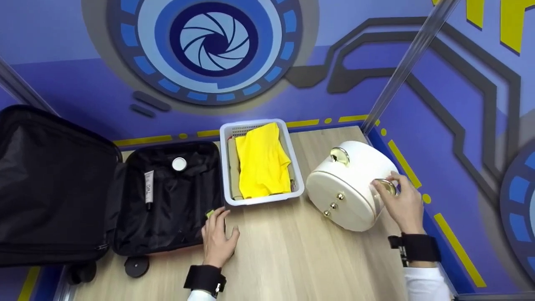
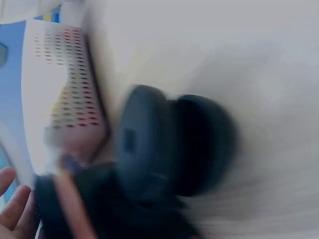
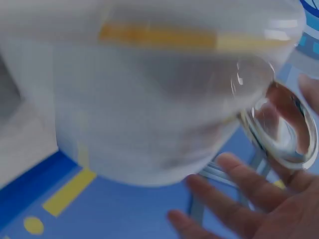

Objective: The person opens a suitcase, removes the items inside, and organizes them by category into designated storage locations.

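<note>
My right hand (image 1: 403, 205) is at a gold ring handle (image 1: 385, 187) of a white drum-shaped box. The box (image 1: 361, 169) has three gold balls on the face toward me and a second gold handle. In the right wrist view, several fingers (image 3: 234, 204) are spread beside the box, with the ring (image 3: 281, 127) between thumb and forefinger; no firm pinch shows. My left hand (image 1: 218, 240) lies loosely at the near right corner of the open black suitcase (image 1: 188, 225), fingertips by its rim. Inside the suitcase are a white tube (image 1: 149, 188) and a small round white-topped jar (image 1: 179, 164).
A white plastic basket (image 1: 223, 159) holding folded yellow cloth (image 1: 263, 167) stands between suitcase and box. The suitcase lid (image 1: 54, 188) leans open at the left. Its wheels (image 2: 144, 144) fill the middle of the blurred left wrist view. Printed blue walls (image 1: 259, 96) enclose the wooden tabletop (image 1: 288, 251).
</note>
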Motion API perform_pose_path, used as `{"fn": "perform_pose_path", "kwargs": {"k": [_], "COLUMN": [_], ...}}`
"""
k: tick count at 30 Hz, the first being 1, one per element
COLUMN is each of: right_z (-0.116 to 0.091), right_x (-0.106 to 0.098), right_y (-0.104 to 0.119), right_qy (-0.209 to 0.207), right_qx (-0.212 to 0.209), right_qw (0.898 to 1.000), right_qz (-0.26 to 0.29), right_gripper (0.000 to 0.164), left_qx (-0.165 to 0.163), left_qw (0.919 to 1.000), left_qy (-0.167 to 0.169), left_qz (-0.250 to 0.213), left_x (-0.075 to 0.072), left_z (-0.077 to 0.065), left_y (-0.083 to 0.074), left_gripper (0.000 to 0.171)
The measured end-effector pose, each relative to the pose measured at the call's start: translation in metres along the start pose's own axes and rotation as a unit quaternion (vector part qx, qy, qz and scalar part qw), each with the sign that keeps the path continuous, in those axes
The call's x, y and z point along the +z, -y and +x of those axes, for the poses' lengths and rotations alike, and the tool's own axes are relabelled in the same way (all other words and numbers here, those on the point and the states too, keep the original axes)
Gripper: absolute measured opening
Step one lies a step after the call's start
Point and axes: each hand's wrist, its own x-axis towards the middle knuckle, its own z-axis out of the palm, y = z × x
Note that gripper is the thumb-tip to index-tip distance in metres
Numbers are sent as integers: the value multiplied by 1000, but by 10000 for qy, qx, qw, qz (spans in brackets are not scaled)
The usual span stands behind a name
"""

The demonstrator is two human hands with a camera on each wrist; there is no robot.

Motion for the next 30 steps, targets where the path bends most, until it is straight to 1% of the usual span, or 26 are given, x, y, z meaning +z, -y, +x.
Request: {"fn": "perform_pose_path", "kwargs": {"k": [1, 3, 5, 7, 9, 12, 14, 16, 19, 21, 26, 30], "right_z": [5, 17, 31, 45, 59, 75, 81, 84, 86, 85, 84, 86], "right_x": [-2, -6, -8, -9, -9, -6, -2, 1, 6, 9, 15, 17], "right_y": [0, 1, 5, 10, 14, 20, 22, 23, 24, 24, 26, 26], "right_qy": [52, 225, 549, 997, 1454, 2032, 2227, 2309, 2331, 2358, 2442, 2377], "right_qx": [-337, -974, -1444, -1694, -1806, -1893, -2023, -2094, -2126, -2049, -1927, -1954], "right_qw": [9994, 9950, 9879, 9800, 9712, 9559, 9467, 9415, 9391, 9405, 9420, 9429], "right_qz": [45, 41, -98, -303, -557, -952, -1150, -1283, -1359, -1337, -1255, -1273], "right_gripper": [59, 51, 50, 54, 60, 66, 67, 66, 63, 62, 62, 61], "left_qx": [156, 439, 609, 669, 688, 908, 1131, 1383, 1579, 1638, 1567, 1401], "left_qw": [9998, 9983, 9962, 9930, 9883, 9806, 9760, 9726, 9699, 9694, 9680, 9685], "left_qy": [-99, -143, 31, 370, 746, 1126, 1293, 1373, 1475, 1506, 1680, 1739], "left_qz": [-118, -353, -619, -905, -1141, -1322, -1337, -1268, -1122, -1036, -1006, -1099], "left_x": [3, 10, 20, 31, 41, 57, 67, 75, 85, 89, 105, 121], "left_z": [4, 13, 21, 27, 32, 39, 44, 49, 58, 62, 67, 71], "left_y": [-6, -18, -34, -52, -70, -95, -109, -120, -132, -137, -149, -164], "left_gripper": [50, 48, 48, 48, 49, 49, 47, 45, 39, 36, 36, 33]}}
